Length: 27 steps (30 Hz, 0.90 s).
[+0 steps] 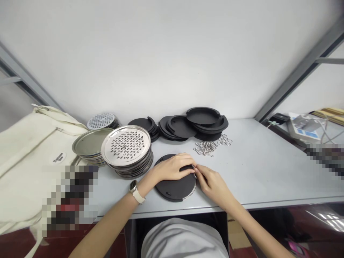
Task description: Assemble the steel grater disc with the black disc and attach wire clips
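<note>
A round black plastic plate (174,186) lies on the table in front of me, with a strip of shiny metal rim (192,194) showing along its lower right edge. My left hand (177,166) rests across the top of this plate, fingers curled towards its right edge and thumb bent inward. At that same edge my right hand (212,181) is closed, its fingertips pinched close to those of my left. A small bit of metal shows between the two hands, too covered to name. Beyond them lies a pile of small metal hooks (205,147).
Stacked metal grater discs (126,147) stand left of the plate, beside plain metal discs (91,143). More perforated discs (100,121) sit behind. Black plastic trays (202,116) are heaped at the back. Metal rings (225,140) lie near the hooks. A cream cloth bag (29,154) covers the left side.
</note>
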Each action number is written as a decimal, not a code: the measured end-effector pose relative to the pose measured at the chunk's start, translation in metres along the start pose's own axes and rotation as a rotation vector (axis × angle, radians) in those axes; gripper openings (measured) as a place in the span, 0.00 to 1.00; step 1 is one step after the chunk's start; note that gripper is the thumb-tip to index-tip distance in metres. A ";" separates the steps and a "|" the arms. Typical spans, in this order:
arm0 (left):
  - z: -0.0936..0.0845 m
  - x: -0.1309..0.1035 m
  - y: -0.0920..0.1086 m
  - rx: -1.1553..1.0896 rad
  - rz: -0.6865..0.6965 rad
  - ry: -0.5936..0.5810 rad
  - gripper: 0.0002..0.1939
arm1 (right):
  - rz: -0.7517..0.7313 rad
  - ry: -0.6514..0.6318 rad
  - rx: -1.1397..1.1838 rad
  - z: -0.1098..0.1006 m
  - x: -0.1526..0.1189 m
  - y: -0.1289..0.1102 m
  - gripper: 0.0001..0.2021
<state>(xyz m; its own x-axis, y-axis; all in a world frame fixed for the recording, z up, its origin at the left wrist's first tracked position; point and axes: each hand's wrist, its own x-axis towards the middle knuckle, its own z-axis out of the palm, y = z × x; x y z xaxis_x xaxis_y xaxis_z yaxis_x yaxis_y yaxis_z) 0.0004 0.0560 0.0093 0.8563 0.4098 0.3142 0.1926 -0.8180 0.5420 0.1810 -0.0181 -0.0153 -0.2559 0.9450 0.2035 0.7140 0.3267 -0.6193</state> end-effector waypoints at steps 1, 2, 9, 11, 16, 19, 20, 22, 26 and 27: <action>0.000 0.000 0.000 -0.002 0.001 0.001 0.07 | -0.002 0.002 -0.003 0.000 0.000 0.000 0.13; 0.000 0.000 -0.001 -0.003 0.002 0.003 0.07 | -0.003 0.004 -0.007 0.000 0.000 0.001 0.13; -0.001 -0.001 -0.002 0.029 -0.004 0.019 0.08 | -0.020 -0.017 0.001 -0.001 0.002 0.003 0.12; -0.001 -0.002 -0.001 0.055 -0.013 0.018 0.08 | -0.029 -0.019 0.001 0.000 0.002 0.005 0.12; -0.004 -0.003 0.004 0.123 -0.044 0.031 0.14 | -0.025 -0.013 -0.020 0.000 0.001 0.006 0.13; -0.004 -0.004 0.004 0.147 -0.041 0.026 0.14 | -0.030 -0.010 -0.018 0.001 0.001 0.006 0.13; -0.004 -0.004 0.004 0.154 -0.037 0.025 0.13 | -0.035 -0.010 -0.013 0.001 0.001 0.006 0.13; -0.004 -0.004 0.003 0.164 -0.030 0.023 0.13 | -0.044 -0.013 -0.003 0.001 0.001 0.006 0.13; -0.004 -0.003 0.003 0.159 -0.029 0.019 0.12 | -0.052 -0.020 0.007 0.000 0.001 0.006 0.12; -0.004 -0.003 0.003 0.156 -0.029 0.017 0.12 | -0.052 -0.021 0.009 0.000 0.001 0.006 0.12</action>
<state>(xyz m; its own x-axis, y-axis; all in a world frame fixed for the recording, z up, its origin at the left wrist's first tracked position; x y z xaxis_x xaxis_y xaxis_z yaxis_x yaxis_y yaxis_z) -0.0039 0.0539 0.0134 0.8414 0.4400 0.3139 0.2903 -0.8578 0.4242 0.1846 -0.0150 -0.0184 -0.3061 0.9263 0.2197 0.6938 0.3751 -0.6148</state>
